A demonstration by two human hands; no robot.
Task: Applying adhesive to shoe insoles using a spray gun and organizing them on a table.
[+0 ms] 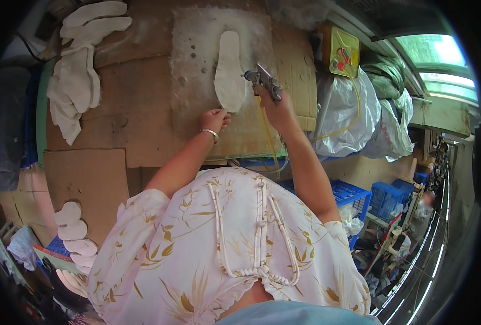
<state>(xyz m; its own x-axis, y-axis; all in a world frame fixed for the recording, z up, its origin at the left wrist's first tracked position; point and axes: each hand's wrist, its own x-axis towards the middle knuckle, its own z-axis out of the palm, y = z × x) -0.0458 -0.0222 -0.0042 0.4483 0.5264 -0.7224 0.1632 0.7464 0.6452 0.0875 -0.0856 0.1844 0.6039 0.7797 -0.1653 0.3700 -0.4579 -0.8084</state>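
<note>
A cream-white insole lies lengthwise on the whitened middle of the cardboard work surface. My left hand is closed at its near, rounded end, with the fingertips pinching the edge there. To the right of the insole, my right hand is wrapped round a metal spray gun, held just above the cardboard. The gun's nozzle points left, toward the insole. From its grip a yellow hose runs down toward the table's front edge.
At the far left lie piled white insoles. More insoles stand in a stack at the lower left. On the right are a yellow container, white plastic bags and blue crates. Someone appears blurred farther right.
</note>
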